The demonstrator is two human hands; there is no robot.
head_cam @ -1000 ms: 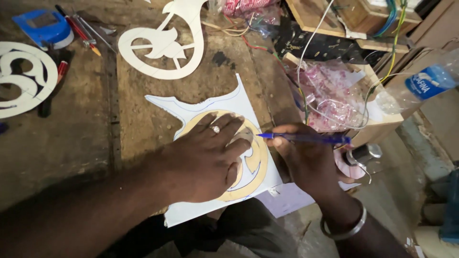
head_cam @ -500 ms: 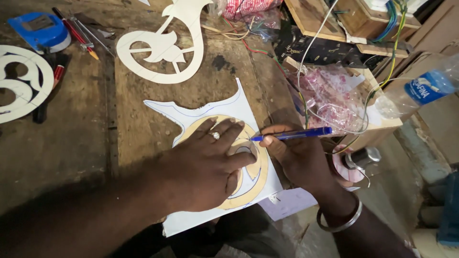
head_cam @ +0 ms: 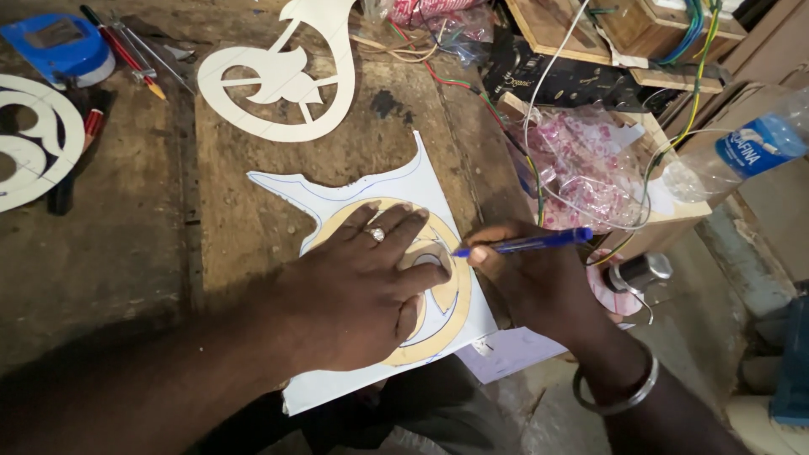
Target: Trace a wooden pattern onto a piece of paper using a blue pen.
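Two hands share one job: our left hand (head_cam: 358, 291) lies flat, fingers spread, pinning the tan curved template (head_cam: 442, 307) onto the white sheet (head_cam: 421, 181) so it cannot slip. Just right of the template, our right hand (head_cam: 539, 282) pinches a blue pen (head_cam: 522, 244), tip against the template's edge.

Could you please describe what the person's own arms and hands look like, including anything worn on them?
Both forearms are bare, with no sleeves or gloves showing. The left hand wears a ring with a pale, shiny top on one finger. The right hand has a plain silver-coloured metal bangle sitting loosely round the wrist. No watch or other markings show.
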